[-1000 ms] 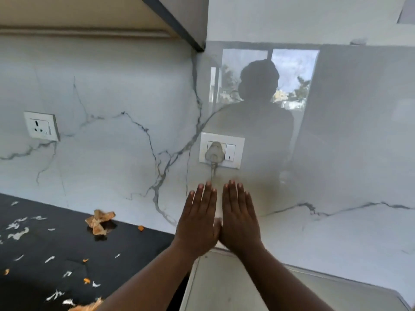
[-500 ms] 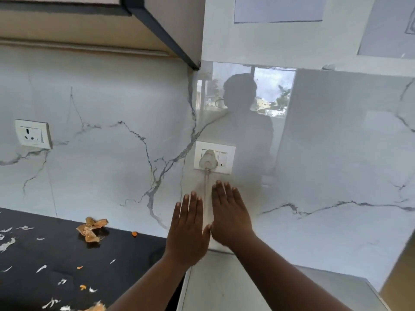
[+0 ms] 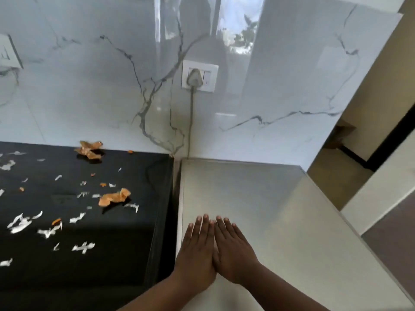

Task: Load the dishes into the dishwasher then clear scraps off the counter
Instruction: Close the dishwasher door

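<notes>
Flat together, both hands (image 3: 215,254) over the grey top (image 3: 280,209).

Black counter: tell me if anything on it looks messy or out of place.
Yes. The black counter is littered with scraps: white shreds across its left part, and orange peel pieces mid-counter and against the wall. Both hands are over the grey surface beside it, touching none.

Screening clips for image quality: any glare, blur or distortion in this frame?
Head view: glossy marble backsplash mirrors a bright window; white scraps on the black counter are motion-smeared; straight edges bow from the wide-angle lens; both hands, left hand and right hand, read sharp.
</notes>
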Demonstrator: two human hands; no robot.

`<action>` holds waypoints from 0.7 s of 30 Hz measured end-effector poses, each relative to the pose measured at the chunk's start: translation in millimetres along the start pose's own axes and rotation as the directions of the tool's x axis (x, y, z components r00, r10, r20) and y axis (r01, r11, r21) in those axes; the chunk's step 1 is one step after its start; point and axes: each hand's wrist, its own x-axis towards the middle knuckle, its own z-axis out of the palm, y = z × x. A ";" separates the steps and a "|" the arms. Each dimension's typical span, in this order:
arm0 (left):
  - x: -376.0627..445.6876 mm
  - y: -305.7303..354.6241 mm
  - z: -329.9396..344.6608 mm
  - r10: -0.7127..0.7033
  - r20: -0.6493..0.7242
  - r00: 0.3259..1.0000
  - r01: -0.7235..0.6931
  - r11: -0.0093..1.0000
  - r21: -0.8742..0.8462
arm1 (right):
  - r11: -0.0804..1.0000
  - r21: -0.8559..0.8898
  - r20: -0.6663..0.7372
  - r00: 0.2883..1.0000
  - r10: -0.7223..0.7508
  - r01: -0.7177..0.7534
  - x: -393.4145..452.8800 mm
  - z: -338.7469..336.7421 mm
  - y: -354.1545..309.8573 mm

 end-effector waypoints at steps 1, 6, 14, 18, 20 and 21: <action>-17.5 8.8 7.8 0.009 0.066 0.998 -0.008 1.000 -0.017 | 1.000 0.006 0.013 1.000 0.001 -0.001 -18.7 13.2 -2.3; -85.3 48.0 -6.5 -0.092 0.207 0.974 0.099 0.995 -0.026 | 0.993 0.107 0.125 0.991 0.039 -0.052 -102.0 35.7 -17.0; -131.5 46.7 -29.6 -0.015 0.418 0.909 -0.026 0.995 0.091 | 0.996 0.041 0.061 0.995 -0.083 0.081 -180.1 27.8 22.6; -156.8 45.2 -45.9 -0.027 0.444 0.895 -0.077 0.974 0.213 | 0.994 0.101 0.021 0.999 0.034 -0.036 -210.6 29.9 79.0; -161.1 50.7 -44.5 -0.050 0.439 0.897 -0.097 0.947 0.306 | 0.994 0.087 0.051 0.997 0.059 -0.063 -216.5 32.7 91.7; -160.9 54.8 -43.5 -0.065 0.435 0.898 -0.098 0.934 0.343 | 0.995 0.083 0.069 0.996 0.053 -0.058 -217.2 32.3 93.9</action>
